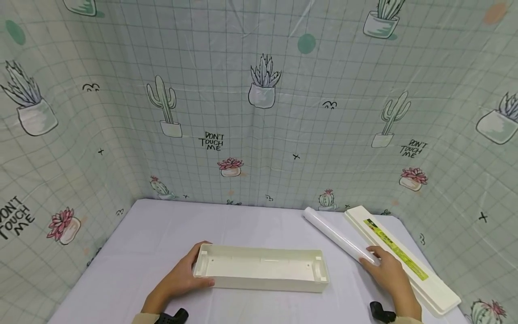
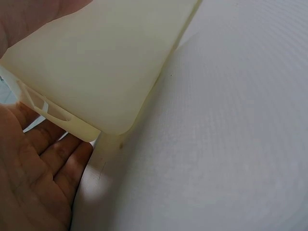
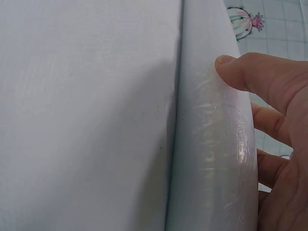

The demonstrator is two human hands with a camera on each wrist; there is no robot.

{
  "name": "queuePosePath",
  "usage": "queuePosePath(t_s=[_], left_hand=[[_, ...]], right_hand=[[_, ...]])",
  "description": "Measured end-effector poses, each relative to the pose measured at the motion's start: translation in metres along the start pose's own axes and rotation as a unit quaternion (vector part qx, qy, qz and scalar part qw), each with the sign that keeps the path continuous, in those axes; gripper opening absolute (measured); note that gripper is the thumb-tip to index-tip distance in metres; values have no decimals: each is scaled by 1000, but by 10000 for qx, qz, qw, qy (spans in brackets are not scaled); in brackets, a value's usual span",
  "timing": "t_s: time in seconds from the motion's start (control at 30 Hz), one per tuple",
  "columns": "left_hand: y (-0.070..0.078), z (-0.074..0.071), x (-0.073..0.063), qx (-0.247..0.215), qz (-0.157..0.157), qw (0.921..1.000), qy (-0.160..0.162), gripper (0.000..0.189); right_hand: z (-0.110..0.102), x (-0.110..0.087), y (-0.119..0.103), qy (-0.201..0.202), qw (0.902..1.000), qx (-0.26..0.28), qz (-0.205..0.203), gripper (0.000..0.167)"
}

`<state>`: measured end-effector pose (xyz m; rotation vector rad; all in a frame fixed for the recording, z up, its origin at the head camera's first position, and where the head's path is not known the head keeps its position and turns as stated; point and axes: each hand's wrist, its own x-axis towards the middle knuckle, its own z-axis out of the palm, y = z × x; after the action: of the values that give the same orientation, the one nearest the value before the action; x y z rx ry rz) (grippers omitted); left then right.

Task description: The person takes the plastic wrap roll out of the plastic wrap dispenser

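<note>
My left hand grips the left end of a long, open cream plastic box, thumb on its near side. The box rests on the table with its hollow side up. In the left wrist view my fingers curl at the slotted end of the box. On the right, my right hand holds the near end of a roll of clear plastic wrap. The right wrist view shows the thumb on the glossy roll and the other fingers partly hidden behind it.
A long cream lid with a yellow-green label lies slanted at the table's right edge, just beyond the roll. White cloth covers the table. Grid-patterned cactus curtains enclose the back and both sides.
</note>
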<state>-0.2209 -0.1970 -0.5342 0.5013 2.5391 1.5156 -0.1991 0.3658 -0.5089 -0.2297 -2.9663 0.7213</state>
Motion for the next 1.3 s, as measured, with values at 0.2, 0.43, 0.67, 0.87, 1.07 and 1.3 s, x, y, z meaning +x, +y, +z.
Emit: queuePosePath(t_s=[0.2,0.43,0.67,0.87,1.07,1.3], left_hand=[[0,1,0,-19,-14,10000,10,101],[-1,1,0,-46,-32,10000,19,102],[-1,1,1,-28,12,10000,42,102],[-1,1,0,52,-10,10000,67,102],[-3,1,0,-16,-105,9999,80,104],[-4,1,0,-17,-22,10000,65,103]], right_hand=[[1,-3,0,87,9999,43,49,58],[1,-4,0,133,9998,57,129,58],[-2,-5,1,139,9997,20,203,59],[-3,-8,3,113,9996,-1,249,61],[-2,-10,6,176,9997,-1,187,61],[-2,-9,10,202,9995,43,244,62]])
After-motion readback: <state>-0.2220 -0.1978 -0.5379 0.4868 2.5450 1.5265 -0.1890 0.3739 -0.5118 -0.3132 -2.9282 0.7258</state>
